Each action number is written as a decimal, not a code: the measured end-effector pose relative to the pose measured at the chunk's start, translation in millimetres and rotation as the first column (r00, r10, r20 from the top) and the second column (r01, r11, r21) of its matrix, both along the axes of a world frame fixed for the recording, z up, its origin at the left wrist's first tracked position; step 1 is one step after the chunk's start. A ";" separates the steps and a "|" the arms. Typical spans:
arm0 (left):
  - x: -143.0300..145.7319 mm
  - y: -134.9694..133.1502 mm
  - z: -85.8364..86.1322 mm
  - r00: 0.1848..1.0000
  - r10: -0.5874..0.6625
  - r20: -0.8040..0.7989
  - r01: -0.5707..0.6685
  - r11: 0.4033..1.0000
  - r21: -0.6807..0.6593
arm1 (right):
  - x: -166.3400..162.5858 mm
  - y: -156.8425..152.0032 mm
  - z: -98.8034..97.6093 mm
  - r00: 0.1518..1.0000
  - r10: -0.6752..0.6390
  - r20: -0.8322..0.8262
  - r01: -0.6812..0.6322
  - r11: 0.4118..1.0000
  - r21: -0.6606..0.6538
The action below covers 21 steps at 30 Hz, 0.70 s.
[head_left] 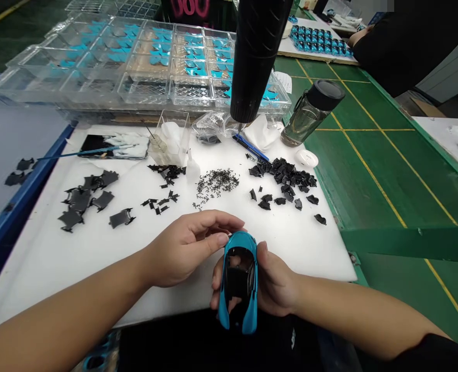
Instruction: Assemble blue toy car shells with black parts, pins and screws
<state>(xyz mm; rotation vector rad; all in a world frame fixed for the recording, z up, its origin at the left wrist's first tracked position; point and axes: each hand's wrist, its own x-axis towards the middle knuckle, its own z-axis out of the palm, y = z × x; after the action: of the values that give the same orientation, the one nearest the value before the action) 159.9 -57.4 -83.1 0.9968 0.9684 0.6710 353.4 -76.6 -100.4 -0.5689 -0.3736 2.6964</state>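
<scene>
A glossy blue toy car body (242,239) with a black middle and openings is held over the table's near edge. My right hand (278,284) wraps around it from the right and below, thumb along its side and fingertips showing at its left. At its upper end, my left hand (186,248) has its thumb and fingers closed against the rim; the fingertips are partly hidden. Beyond the hands lie tiny dark screws (219,182), small black clips (161,203), a heap of black curved parts (287,175) and flat black panels (79,199).
A black power screwdriver (256,57) hangs above the white table (182,305). Clear trays (147,93) with blue parts stand behind. A bottle (306,113), blue pen-like tool (254,149) and clear box (169,139) stand nearby. A blue bin (31,201) borders the left; another person (403,41) sits far right.
</scene>
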 end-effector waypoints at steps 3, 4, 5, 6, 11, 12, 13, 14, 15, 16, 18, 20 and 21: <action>-0.9 0.0 -0.3 1.000 -0.014 -0.025 0.015 1.000 0.026 | 1.4 2.6 4.7 0.999 0.053 -0.002 -0.053 0.998 -0.028; -1.0 0.0 -0.2 1.000 -0.017 -0.025 0.017 1.000 0.026 | 1.8 3.5 6.4 0.998 0.067 -0.001 -0.067 0.997 -0.040; -1.0 0.1 -0.2 1.000 -0.015 -0.021 0.016 1.000 0.025 | 2.2 4.4 7.9 0.997 0.080 -0.003 -0.080 0.995 -0.055; -1.0 0.2 -0.3 1.000 -0.012 -0.015 0.012 1.000 0.023 | 2.6 5.2 9.0 0.996 0.092 -0.011 -0.093 0.993 -0.071; -1.4 0.8 -1.3 1.000 -0.006 0.014 0.005 1.000 0.028 | 4.9 6.6 8.4 0.991 0.109 -0.075 -0.120 0.980 -0.162; -1.6 0.8 -1.4 1.000 -0.004 0.013 0.004 0.999 0.032 | 5.5 6.7 7.8 0.990 0.109 -0.092 -0.124 0.975 -0.182; -1.7 0.8 -1.6 1.000 -0.001 0.010 0.001 0.999 0.036 | 6.1 6.8 7.3 0.987 0.105 -0.117 -0.127 0.972 -0.198; -1.8 0.8 -1.7 1.000 0.004 0.009 -0.004 0.999 0.039 | 6.6 7.0 6.9 0.984 0.100 -0.149 -0.130 0.970 -0.206; -1.8 0.7 -1.7 1.000 0.010 0.011 -0.011 0.999 0.040 | 7.0 7.1 6.6 0.979 0.094 -0.182 -0.132 0.969 -0.209; -1.7 0.7 -1.8 1.000 0.016 0.014 -0.016 0.999 0.037 | 7.2 7.3 6.4 0.974 0.088 -0.208 -0.132 0.969 -0.209; -1.2 0.9 -1.9 1.000 0.023 0.015 -0.023 0.999 0.025 | 7.4 7.6 6.2 0.970 0.073 -0.232 -0.122 0.971 -0.204; -0.6 1.6 -1.9 1.000 0.026 -0.005 -0.026 1.000 0.016 | 7.3 8.2 6.2 0.972 0.060 -0.226 -0.106 0.974 -0.199; -0.4 2.2 -1.8 1.000 0.022 -0.020 -0.022 1.000 0.010 | 7.3 8.6 6.2 0.974 0.055 -0.221 -0.100 0.975 -0.197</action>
<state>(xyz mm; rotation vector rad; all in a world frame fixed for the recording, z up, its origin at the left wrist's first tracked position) 159.5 -55.1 -84.9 1.0045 0.9961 0.6856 360.7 -68.0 -94.2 -0.3171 -0.0572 2.8568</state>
